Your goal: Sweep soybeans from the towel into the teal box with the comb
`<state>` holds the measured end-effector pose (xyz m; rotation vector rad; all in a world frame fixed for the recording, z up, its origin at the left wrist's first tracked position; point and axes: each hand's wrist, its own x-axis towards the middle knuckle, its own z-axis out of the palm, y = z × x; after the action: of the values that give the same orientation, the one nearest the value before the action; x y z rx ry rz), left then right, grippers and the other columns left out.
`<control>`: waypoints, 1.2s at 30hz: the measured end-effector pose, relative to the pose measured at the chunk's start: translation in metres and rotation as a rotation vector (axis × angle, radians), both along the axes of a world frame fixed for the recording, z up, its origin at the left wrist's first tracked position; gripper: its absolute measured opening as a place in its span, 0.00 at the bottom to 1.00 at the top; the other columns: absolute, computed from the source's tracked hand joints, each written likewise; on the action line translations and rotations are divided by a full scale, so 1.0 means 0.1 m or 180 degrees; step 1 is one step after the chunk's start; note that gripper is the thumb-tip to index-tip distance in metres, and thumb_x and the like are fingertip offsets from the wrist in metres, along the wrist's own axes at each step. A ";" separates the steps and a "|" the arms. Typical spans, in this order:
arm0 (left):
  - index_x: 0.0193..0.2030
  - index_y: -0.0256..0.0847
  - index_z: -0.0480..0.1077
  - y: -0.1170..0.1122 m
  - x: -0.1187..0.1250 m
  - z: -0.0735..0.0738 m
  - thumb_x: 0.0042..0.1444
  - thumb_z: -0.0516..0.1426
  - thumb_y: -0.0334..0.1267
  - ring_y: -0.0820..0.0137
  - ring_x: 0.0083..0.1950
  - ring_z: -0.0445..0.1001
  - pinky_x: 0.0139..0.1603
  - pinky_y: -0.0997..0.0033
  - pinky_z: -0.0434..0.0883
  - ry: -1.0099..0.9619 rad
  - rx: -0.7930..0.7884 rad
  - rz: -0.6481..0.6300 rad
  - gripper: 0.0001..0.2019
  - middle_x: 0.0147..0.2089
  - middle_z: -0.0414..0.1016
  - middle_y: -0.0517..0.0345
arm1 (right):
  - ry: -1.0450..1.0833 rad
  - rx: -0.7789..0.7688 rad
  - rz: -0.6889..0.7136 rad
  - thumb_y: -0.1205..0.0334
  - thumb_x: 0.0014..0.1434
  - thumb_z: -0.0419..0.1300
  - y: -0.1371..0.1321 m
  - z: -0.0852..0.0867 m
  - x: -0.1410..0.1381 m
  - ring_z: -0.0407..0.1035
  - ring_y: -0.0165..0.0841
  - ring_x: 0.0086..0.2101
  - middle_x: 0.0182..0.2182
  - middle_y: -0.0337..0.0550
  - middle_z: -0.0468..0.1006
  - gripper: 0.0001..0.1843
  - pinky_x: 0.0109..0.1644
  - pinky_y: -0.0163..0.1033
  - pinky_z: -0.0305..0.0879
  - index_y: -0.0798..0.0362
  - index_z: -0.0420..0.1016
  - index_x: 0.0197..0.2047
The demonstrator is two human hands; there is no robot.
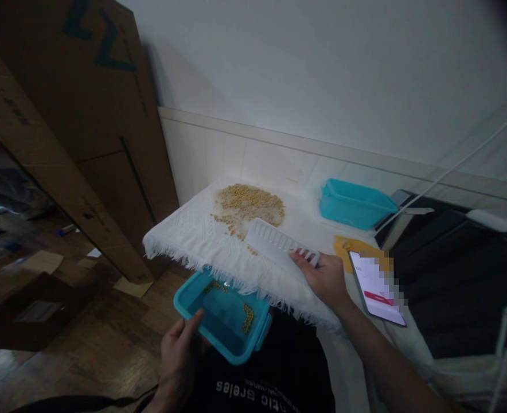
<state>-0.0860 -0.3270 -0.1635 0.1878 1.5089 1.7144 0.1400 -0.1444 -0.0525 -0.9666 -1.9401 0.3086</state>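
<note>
My left hand (178, 347) grips the near rim of a teal plastic container (221, 347), thumb over the edge, just below the table's fringed front edge. A few yellow beans (248, 318) lie inside it, in its corners. My right hand (326, 281) is closed around one end of a white slotted plastic strip (268, 241). The strip's far end rests at the near side of a spread pile of yellow beans (251, 201), which look like soybeans. The pile lies on a white fringed cloth (184, 232) covering the table.
A second teal container (354, 203) stands at the back right of the table by the wall. A phone (376, 292) lies on the right over a yellow packet (343, 245). A tall cardboard box (90, 115) stands left of the table. A white cable (455, 163) crosses on the right.
</note>
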 end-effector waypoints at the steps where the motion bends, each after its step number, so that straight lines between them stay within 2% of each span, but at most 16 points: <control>1: 0.18 0.40 0.68 0.00 0.00 0.00 0.38 0.71 0.55 0.72 0.17 0.63 0.19 0.72 0.61 -0.0006 0.0000 0.0009 0.23 0.15 0.65 0.63 | -0.0008 -0.0004 0.0012 0.43 0.62 0.60 0.01 -0.01 -0.01 0.56 0.26 0.15 0.11 0.35 0.61 0.32 0.19 0.33 0.50 0.53 0.64 0.14; 6: 0.19 0.40 0.69 -0.01 0.00 -0.01 0.38 0.72 0.54 0.73 0.16 0.62 0.18 0.73 0.60 -0.0004 -0.0005 0.0031 0.22 0.14 0.64 0.64 | -0.0052 -0.0047 0.0164 0.45 0.62 0.60 0.01 -0.03 -0.05 0.55 0.25 0.15 0.11 0.34 0.59 0.31 0.19 0.33 0.49 0.53 0.64 0.14; 13: 0.19 0.39 0.69 -0.02 -0.03 -0.10 0.42 0.71 0.54 0.73 0.17 0.63 0.19 0.73 0.59 0.0013 0.0062 -0.0041 0.22 0.16 0.67 0.62 | -0.0028 -0.0136 0.0193 0.43 0.63 0.59 -0.01 -0.04 -0.08 0.57 0.26 0.16 0.12 0.35 0.61 0.31 0.20 0.32 0.51 0.54 0.68 0.16; 19: 0.19 0.40 0.68 0.00 -0.01 -0.03 0.38 0.72 0.54 0.74 0.16 0.61 0.18 0.74 0.59 -0.0025 0.0040 0.0047 0.23 0.15 0.64 0.65 | -0.0128 -0.0032 0.0324 0.46 0.65 0.58 -0.02 -0.02 -0.10 0.59 0.25 0.15 0.12 0.35 0.63 0.30 0.20 0.32 0.52 0.55 0.70 0.16; 24: 0.18 0.40 0.68 0.01 -0.04 -0.03 0.41 0.70 0.57 0.73 0.17 0.62 0.18 0.73 0.59 0.0141 -0.0061 -0.0036 0.24 0.14 0.66 0.62 | -0.0259 0.0235 0.0591 0.52 0.67 0.58 -0.09 0.06 -0.13 0.68 0.27 0.17 0.17 0.37 0.76 0.22 0.22 0.32 0.59 0.54 0.82 0.27; 29: 0.19 0.40 0.69 0.01 -0.05 -0.06 0.41 0.70 0.58 0.74 0.16 0.62 0.17 0.74 0.57 0.0184 -0.0080 0.0012 0.24 0.14 0.67 0.60 | -0.0241 0.0390 0.0773 0.58 0.67 0.60 -0.17 0.06 -0.14 0.78 0.32 0.23 0.25 0.42 0.84 0.15 0.27 0.32 0.69 0.53 0.85 0.34; 32: 0.18 0.40 0.67 0.01 -0.04 -0.02 0.40 0.70 0.57 0.74 0.16 0.61 0.18 0.74 0.59 0.0134 -0.0079 0.0038 0.24 0.13 0.66 0.62 | -0.0185 0.0370 0.0810 0.60 0.66 0.61 -0.20 0.05 -0.14 0.81 0.35 0.28 0.30 0.44 0.86 0.12 0.31 0.33 0.74 0.53 0.86 0.36; 36: 0.17 0.41 0.66 0.02 -0.03 0.05 0.38 0.71 0.57 0.75 0.16 0.61 0.17 0.75 0.58 0.0061 -0.0086 0.0081 0.25 0.13 0.64 0.63 | -0.0194 0.0306 0.0870 0.59 0.66 0.61 -0.23 0.05 -0.15 0.82 0.37 0.30 0.32 0.44 0.86 0.12 0.33 0.34 0.76 0.52 0.86 0.37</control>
<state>-0.0886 -0.3252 -0.1581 0.1724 1.5537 1.7157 0.1253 -0.1677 -0.0476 -0.6553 -2.1256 0.3409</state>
